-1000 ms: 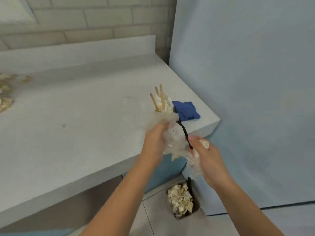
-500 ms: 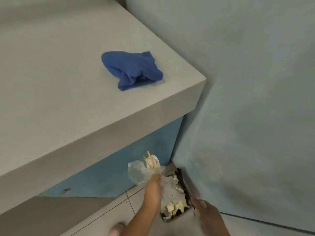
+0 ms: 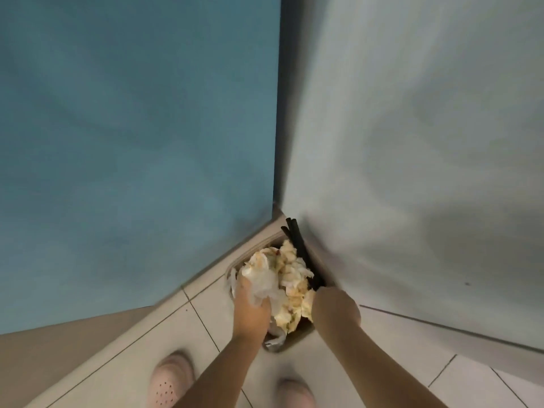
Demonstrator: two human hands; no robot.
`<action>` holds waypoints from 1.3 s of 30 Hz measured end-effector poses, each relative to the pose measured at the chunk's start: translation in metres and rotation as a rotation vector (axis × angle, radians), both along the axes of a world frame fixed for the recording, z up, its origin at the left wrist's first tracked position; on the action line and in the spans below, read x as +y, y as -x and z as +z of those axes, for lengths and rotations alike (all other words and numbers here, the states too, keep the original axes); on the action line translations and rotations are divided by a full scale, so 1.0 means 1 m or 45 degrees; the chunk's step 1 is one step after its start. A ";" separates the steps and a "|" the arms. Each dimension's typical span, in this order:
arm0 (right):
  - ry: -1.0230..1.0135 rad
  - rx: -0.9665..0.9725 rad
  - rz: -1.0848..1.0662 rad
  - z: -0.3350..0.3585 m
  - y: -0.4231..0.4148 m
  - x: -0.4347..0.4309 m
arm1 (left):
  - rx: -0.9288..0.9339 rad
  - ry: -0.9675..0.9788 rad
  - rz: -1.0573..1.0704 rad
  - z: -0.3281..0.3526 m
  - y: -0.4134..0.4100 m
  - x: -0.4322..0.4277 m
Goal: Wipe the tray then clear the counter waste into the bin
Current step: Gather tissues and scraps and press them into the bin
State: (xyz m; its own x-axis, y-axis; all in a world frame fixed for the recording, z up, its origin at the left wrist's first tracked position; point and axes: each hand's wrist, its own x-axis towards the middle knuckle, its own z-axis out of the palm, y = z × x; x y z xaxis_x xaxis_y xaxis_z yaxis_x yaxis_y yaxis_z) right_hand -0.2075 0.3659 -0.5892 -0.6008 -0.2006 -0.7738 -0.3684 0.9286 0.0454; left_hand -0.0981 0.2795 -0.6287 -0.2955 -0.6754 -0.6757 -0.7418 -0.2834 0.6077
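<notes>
The work looks to be in its second half: the counter waste is going into the bin (image 3: pixel 294 338). The bin stands on the tiled floor (image 3: pixel 206 328), at 6 o'clock in the view, in the corner where a blue panel (image 3: pixel 132 142) meets a pale grey wall (image 3: pixel 412 142).

The left hand (image 3: pixel 250 310) is at the bin's 8 o'clock rim. Its fingers are curled round a bundle of clear plastic and crumpled paper (image 3: pixel 262 281) and press it onto the heap of soiled paper (image 3: pixel 291 278) that fills the bin to the brim. The bundle is inside the rim, touching the heap, but not yet released.

The right hand (image 3: pixel 335 307) is at the bin's 4 o'clock edge. Only its back shows and its fingers are hidden, so I cannot tell whether they are spread, pressed together or pinching anything. A few black sticks (image 3: pixel 295 237) lean against the grey wall at the bin's 1 o'clock, and one dark piece runs down towards this hand. Whether the hand holds it cannot be told.

Neither the tray nor the bench is in view, so these pictures cannot confirm that the tray is wiped or the bench free of waste. As I judge it, this load is nearly delivered. What remains is to let go, and to make sure nothing slides off the overfull heap onto the floor beside the pink shoes (image 3: pixel 170 381) at 7 o'clock.
</notes>
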 end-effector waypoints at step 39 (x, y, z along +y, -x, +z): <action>0.877 -0.186 0.262 -0.021 0.027 -0.053 | -0.178 0.276 -0.643 0.035 -0.018 0.038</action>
State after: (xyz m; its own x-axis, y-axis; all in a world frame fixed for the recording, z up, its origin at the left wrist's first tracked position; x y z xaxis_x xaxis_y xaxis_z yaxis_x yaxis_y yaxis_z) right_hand -0.2347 0.3133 -0.6097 -0.3987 -0.7681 -0.5010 -0.4961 0.6401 -0.5866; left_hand -0.0805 0.3171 -0.5933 -0.5357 -0.6014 -0.5928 -0.8304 0.2478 0.4990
